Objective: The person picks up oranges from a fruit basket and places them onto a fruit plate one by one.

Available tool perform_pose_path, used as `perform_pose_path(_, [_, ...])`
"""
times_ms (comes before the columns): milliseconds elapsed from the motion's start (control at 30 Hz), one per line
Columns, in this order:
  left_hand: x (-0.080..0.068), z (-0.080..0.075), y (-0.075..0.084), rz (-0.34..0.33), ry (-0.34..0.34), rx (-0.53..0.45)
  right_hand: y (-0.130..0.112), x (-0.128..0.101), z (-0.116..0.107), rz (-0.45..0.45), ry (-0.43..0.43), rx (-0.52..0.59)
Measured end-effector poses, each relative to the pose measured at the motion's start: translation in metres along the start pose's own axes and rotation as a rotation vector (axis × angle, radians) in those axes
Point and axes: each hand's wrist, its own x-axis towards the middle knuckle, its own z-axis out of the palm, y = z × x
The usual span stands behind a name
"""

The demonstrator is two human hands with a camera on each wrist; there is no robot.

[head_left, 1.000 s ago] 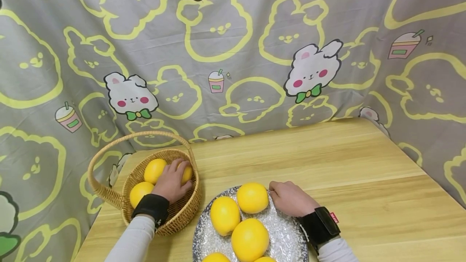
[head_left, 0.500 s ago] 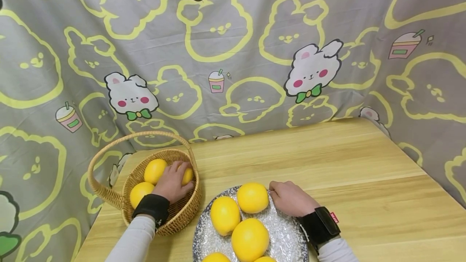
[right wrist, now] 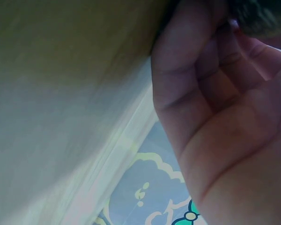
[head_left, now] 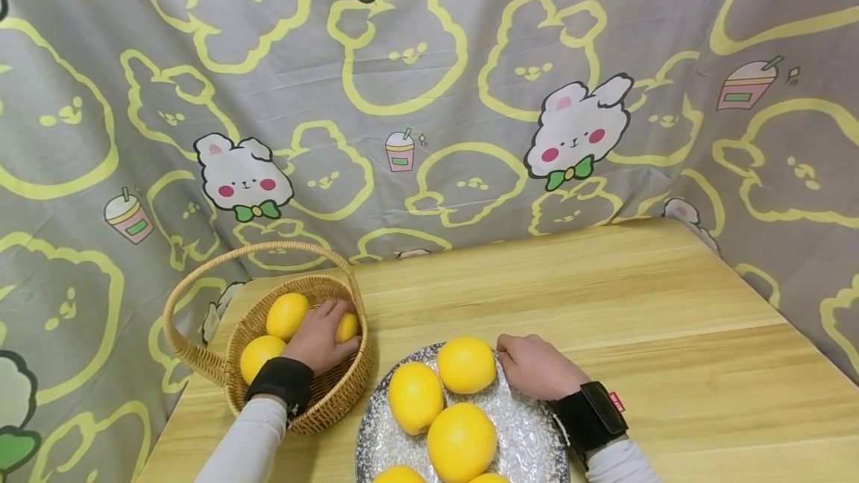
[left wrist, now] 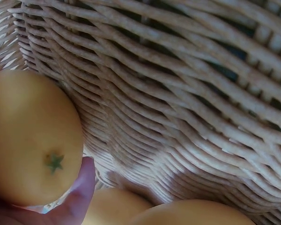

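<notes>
Inside the wicker basket [head_left: 335, 402], my left hand [head_left: 319, 337] grips an orange [head_left: 347, 326] near the right wall. The left wrist view shows this orange [left wrist: 33, 136] with a green star-shaped stem mark, the thumb curled against its side. Two more oranges lie in the basket, one behind [head_left: 287, 315] and one nearer [head_left: 260, 358]. My right hand [head_left: 537, 365] holds the rim of a speckled grey plate [head_left: 530, 438], its fingers curled under the edge in the right wrist view. Several oranges sit on the plate, among them a large one [head_left: 461, 442].
The basket's tall arched handle [head_left: 268, 246] rises over its left and back side. A wooden table [head_left: 604, 282] carries basket and plate. Patterned grey cloth [head_left: 456, 118] hangs behind and along both sides of the table.
Inside the basket, the orange under my left hand has shifted very slightly toward me, along with the fingers. My right hand and the plate stay put.
</notes>
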Motion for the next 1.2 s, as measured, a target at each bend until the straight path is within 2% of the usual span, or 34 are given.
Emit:
perform_pose_path(600, [0.0011,-0.0015,0.0042,0.023,0.004,-0.003,0.0008,-0.0009,-0.0012,0.015,-0.003,0.020])
perform_pose_path(833, [-0.0015,0.0000,0.0047,0.006,-0.011,0.000,0.0002,-0.0021,-0.0003,0.016,0.000,0.017])
perform_pose_path(1200, [-0.0018,-0.0001,0.0058,0.019,-0.003,0.043,0.0010,-0.0018,0.0006,0.012,0.004,0.012])
